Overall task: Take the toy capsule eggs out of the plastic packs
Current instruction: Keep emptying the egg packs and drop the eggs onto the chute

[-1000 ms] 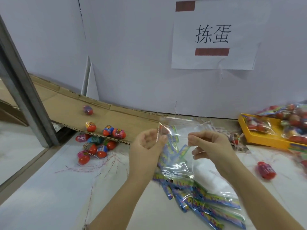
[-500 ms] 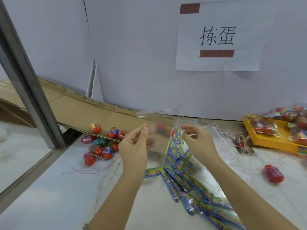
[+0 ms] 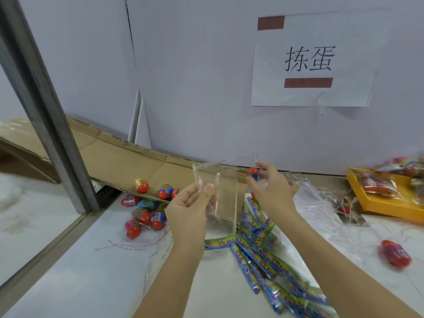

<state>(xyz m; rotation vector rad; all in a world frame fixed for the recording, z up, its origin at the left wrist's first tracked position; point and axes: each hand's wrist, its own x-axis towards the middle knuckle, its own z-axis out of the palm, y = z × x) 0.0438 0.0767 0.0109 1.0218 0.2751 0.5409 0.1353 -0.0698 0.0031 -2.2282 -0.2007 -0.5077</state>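
My left hand [image 3: 190, 210] pinches the upper left edge of a clear, empty plastic pack [image 3: 220, 193] that hangs upright in front of the cardboard. My right hand [image 3: 270, 191] is shut around a toy capsule egg [image 3: 254, 172] with a red top and blue band, held just right of the pack. Several loose capsule eggs [image 3: 146, 210] lie in a heap at the foot of the cardboard ramp [image 3: 119, 157]. One red egg [image 3: 395, 253] lies alone on the white table at the right.
A yellow tray [image 3: 376, 203] at the far right holds several filled packs. Blue-green printed header cards [image 3: 263, 255] and thin red-white strings are strewn below my hands. A grey metal post [image 3: 43, 111] stands at the left. A paper sign hangs on the white wall.
The pack was pulled up off the pile of header cards and opened. My right hand has drawn the egg out to the right and now grips it outside the pack.
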